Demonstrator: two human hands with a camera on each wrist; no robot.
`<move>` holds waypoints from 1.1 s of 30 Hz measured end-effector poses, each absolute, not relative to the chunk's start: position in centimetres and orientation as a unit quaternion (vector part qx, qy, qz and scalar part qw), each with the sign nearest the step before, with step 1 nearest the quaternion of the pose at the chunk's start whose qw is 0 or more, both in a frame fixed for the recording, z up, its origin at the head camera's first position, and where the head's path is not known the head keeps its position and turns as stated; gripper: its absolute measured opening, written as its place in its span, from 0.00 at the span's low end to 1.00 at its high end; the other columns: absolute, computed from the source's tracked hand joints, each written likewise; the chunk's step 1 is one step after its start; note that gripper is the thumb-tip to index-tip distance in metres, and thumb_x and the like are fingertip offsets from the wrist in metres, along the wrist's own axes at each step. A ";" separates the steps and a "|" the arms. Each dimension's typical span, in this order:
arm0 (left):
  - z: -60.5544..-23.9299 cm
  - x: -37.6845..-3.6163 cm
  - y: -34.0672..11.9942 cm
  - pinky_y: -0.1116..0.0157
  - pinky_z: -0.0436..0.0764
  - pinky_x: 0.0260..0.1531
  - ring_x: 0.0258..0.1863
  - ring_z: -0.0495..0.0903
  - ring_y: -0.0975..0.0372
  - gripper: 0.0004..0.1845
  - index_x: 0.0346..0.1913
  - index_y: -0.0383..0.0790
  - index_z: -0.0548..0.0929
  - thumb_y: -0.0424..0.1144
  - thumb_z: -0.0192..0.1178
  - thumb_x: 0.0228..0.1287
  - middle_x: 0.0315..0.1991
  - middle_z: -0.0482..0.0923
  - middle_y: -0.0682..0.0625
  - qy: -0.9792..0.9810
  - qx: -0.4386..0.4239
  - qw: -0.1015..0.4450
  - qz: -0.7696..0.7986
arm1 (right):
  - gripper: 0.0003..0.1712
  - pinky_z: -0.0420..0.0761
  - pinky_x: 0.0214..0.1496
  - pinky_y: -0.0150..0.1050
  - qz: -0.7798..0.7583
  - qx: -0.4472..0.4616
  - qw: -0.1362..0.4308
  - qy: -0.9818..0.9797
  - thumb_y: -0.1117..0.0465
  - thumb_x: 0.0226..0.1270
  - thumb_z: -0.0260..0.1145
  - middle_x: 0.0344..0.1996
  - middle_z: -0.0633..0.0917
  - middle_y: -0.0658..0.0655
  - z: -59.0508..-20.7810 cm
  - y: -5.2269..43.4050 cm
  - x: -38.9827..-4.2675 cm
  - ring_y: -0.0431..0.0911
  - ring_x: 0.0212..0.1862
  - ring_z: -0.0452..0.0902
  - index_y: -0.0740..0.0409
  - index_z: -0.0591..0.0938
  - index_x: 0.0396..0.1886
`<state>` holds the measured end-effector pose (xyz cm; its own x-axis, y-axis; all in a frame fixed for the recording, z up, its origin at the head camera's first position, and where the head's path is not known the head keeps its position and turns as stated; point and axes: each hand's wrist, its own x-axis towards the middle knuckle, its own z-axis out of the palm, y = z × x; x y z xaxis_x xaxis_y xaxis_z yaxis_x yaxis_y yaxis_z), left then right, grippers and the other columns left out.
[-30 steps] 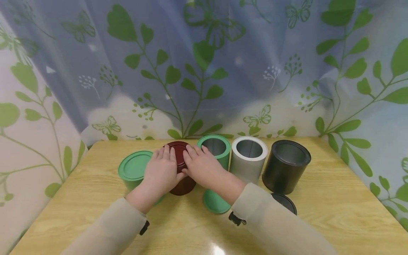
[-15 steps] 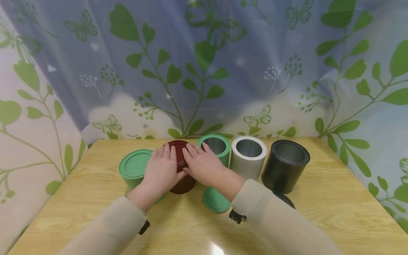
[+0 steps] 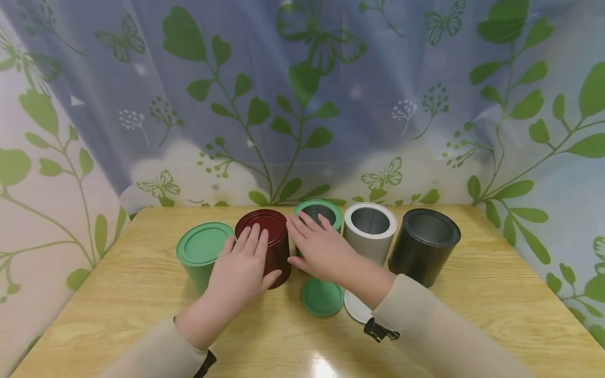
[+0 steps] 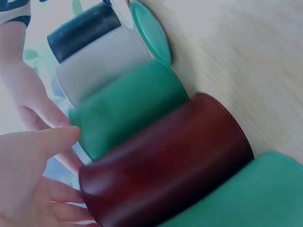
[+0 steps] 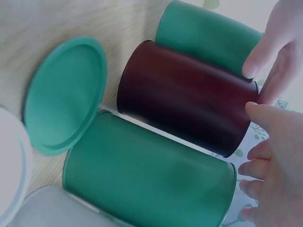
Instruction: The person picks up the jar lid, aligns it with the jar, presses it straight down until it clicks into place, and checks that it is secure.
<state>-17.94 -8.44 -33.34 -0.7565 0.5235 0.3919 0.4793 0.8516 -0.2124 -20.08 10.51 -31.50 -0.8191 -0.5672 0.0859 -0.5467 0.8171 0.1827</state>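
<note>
Dark red cylindrical can [image 3: 279, 255], glossy and smooth, upright under and just beyond the fingers of the left hand [image 3: 240, 265], with a flat round dark red lid [image 3: 273, 224] in place on top. Looks evenly seated from the head view, though hard to confirm from these angles. For the step in hand, judged to be seeing to that lid, best to keep fingers flat near the rim, press straight down and work round evenly rather than lean on one spot. Best also to steady the can's side lightly, so as not to nudge the lidded green cylindrical can [image 3: 204, 247] just left of the left hand, or the lidless green cylindrical can [image 5: 151, 168] partly behind the right hand [image 3: 323, 249].

As for pose, left palm down, fingers straight and slightly spread over the near part of the lid, thumb out toward the right hand; released, grasping nothing. Cannot tell whether touching the lid or just above. Right palm also down, fingers stretched leftward, thumb near the dark red can's side; likewise released and holding nothing. Forearms slanted inward toward each other, well apart at the sleeves. Right of the right hand, a pale grey cylindrical can [image 3: 364, 251] with a white rim; nearer, below the right wrist, a round green lid [image 3: 323, 297]
</note>
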 end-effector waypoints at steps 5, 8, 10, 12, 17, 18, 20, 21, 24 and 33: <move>-33.5 -16.6 -8.1 0.48 0.70 0.54 0.59 0.70 0.47 0.41 0.60 0.29 0.72 0.59 0.64 0.52 0.59 0.71 0.36 -0.926 -0.289 0.241 0.031 | 0.41 0.51 0.69 0.53 -0.058 0.303 0.065 -0.949 0.41 0.67 0.55 0.71 0.57 0.58 -31.8 11.9 -19.0 0.50 0.72 0.46 0.60 0.58 0.71; -33.7 -15.9 -7.9 0.49 0.71 0.53 0.59 0.70 0.48 0.40 0.61 0.30 0.72 0.58 0.64 0.53 0.60 0.70 0.36 -0.924 -0.301 0.236 0.022 | 0.41 0.52 0.68 0.55 -0.045 0.314 0.061 -0.946 0.42 0.67 0.56 0.71 0.57 0.58 -32.0 12.6 -18.1 0.51 0.72 0.47 0.61 0.59 0.71; -33.8 -15.4 -7.7 0.50 0.71 0.53 0.60 0.69 0.48 0.41 0.61 0.30 0.71 0.59 0.63 0.53 0.61 0.69 0.36 -0.922 -0.309 0.230 0.021 | 0.41 0.52 0.68 0.56 -0.041 0.322 0.064 -0.944 0.42 0.67 0.56 0.71 0.57 0.59 -32.2 13.0 -17.6 0.52 0.71 0.47 0.61 0.59 0.71; -34.0 -15.1 -7.5 0.50 0.72 0.52 0.60 0.69 0.49 0.41 0.62 0.30 0.71 0.59 0.63 0.53 0.61 0.68 0.36 -0.920 -0.318 0.226 0.021 | 0.41 0.53 0.67 0.56 -0.042 0.328 0.069 -0.941 0.42 0.67 0.56 0.70 0.57 0.59 -32.4 13.3 -17.1 0.52 0.71 0.48 0.61 0.60 0.71; -34.6 -14.8 -7.0 0.52 0.74 0.51 0.60 0.69 0.49 0.41 0.62 0.31 0.71 0.59 0.64 0.53 0.62 0.68 0.36 -0.914 -0.339 0.222 0.021 | 0.41 0.54 0.66 0.57 -0.030 0.341 0.077 -0.936 0.42 0.66 0.57 0.70 0.58 0.60 -32.8 14.3 -16.2 0.53 0.71 0.49 0.62 0.61 0.70; -34.8 -14.8 -6.8 0.52 0.74 0.51 0.60 0.69 0.50 0.41 0.62 0.31 0.71 0.59 0.63 0.53 0.62 0.68 0.37 -0.914 -0.342 0.218 0.021 | 0.41 0.55 0.66 0.57 -0.027 0.343 0.075 -0.936 0.42 0.66 0.57 0.70 0.59 0.60 -32.9 14.5 -16.0 0.53 0.71 0.50 0.62 0.62 0.69; -35.2 -14.8 -6.6 0.53 0.74 0.51 0.60 0.69 0.50 0.41 0.61 0.31 0.72 0.60 0.63 0.53 0.62 0.68 0.37 -0.913 -0.350 0.211 0.022 | 0.40 0.55 0.66 0.58 -0.018 0.343 0.069 -0.937 0.43 0.66 0.58 0.69 0.60 0.61 -33.2 15.0 -15.6 0.54 0.70 0.51 0.63 0.62 0.69; -35.4 -14.8 -6.5 0.53 0.74 0.51 0.60 0.69 0.50 0.41 0.61 0.31 0.72 0.60 0.63 0.53 0.62 0.68 0.37 -0.913 -0.352 0.204 0.023 | 0.40 0.56 0.65 0.58 -0.015 0.343 0.064 -0.937 0.43 0.65 0.59 0.69 0.61 0.61 -33.4 15.2 -15.5 0.54 0.70 0.52 0.64 0.63 0.69; -36.1 -14.9 -6.1 0.54 0.75 0.50 0.60 0.70 0.51 0.41 0.61 0.32 0.72 0.61 0.63 0.53 0.61 0.69 0.38 -0.913 -0.360 0.190 0.029 | 0.40 0.57 0.65 0.58 -0.010 0.334 0.050 -0.941 0.44 0.65 0.60 0.68 0.62 0.62 -34.2 15.9 -15.2 0.55 0.69 0.55 0.65 0.64 0.68; -38.4 -15.7 -4.9 0.55 0.75 0.50 0.60 0.70 0.52 0.40 0.62 0.36 0.72 0.63 0.60 0.55 0.61 0.69 0.40 -0.924 -0.356 0.134 0.043 | 0.39 0.56 0.64 0.60 0.010 0.316 -0.004 -0.949 0.45 0.65 0.60 0.67 0.63 0.64 -36.8 17.2 -15.3 0.57 0.67 0.58 0.66 0.65 0.67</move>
